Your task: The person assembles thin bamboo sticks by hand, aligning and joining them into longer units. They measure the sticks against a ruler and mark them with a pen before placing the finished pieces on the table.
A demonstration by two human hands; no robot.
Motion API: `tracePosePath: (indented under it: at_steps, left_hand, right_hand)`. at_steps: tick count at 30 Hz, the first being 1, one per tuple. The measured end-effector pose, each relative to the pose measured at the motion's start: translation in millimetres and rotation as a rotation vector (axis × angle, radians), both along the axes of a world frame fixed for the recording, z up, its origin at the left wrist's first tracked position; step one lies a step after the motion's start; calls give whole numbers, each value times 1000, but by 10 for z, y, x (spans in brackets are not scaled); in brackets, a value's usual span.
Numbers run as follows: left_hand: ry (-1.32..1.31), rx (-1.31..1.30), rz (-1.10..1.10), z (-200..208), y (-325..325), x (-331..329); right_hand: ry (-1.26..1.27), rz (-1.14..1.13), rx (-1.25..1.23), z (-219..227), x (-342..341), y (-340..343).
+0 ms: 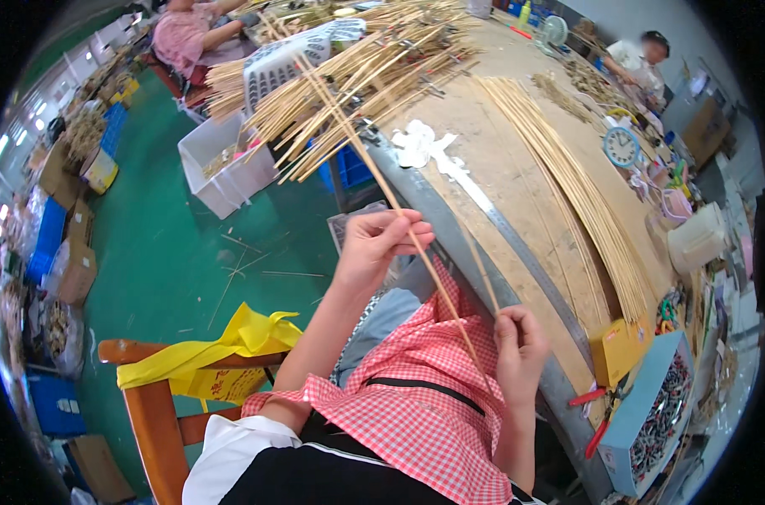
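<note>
Wood: long plywood-topped workbench [517, 194] with grey metal edge is the landmark. Across its far end, heap of pale bamboo sticks [374, 76]; down its top, fanned row of thin pale sticks [568, 185]. Off its left edge, white plastic crate [227, 164] on green floor [172, 261]. At its near edge, red-and-white checked cloth apron [416, 396] on the lap. Over the apron, one long thin bamboo stick [403, 223]: left hand [374, 248] closed, pinching it mid-length; right hand [520, 349] curled shut around its lower end.
</note>
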State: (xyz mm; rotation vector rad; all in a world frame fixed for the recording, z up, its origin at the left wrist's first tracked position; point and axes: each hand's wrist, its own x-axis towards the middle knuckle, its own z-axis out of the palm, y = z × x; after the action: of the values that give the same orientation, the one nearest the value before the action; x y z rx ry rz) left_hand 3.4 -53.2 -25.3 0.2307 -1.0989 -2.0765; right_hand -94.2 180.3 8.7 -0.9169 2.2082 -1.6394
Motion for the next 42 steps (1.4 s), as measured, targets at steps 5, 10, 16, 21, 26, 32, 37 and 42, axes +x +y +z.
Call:
tracePosePath:
  at_steps: [5, 10, 16, 21, 26, 32, 37, 42]
  left_hand:
    - [-16, 38, 24, 70, 37, 59]
    - [-45, 41, 11, 110, 25, 82]
    - [-20, -11, -18, 129, 30, 116]
    - [-73, -43, -53, 186, 183, 105]
    - [-140, -81, -72, 293, 227, 40]
    - [5, -265, -9, 794, 62, -263]
    - [-38, -522, -165, 984, 224, -488]
    - [-141, -812, -169, 951, 392, -710]
  right_hand:
    - [262, 197, 41, 80, 154, -230]
    - [359, 270, 94, 106, 141, -181]
    - [575, 300, 101, 147, 133, -196]
    - [521, 297, 75, 173, 180, -217]
    - [369, 323, 100, 242, 103, -181]
    - [141, 345, -14, 479, -133, -424]
    - [75, 39, -288, 964, -479, -523]
    - [138, 48, -601, 982, -614, -629]
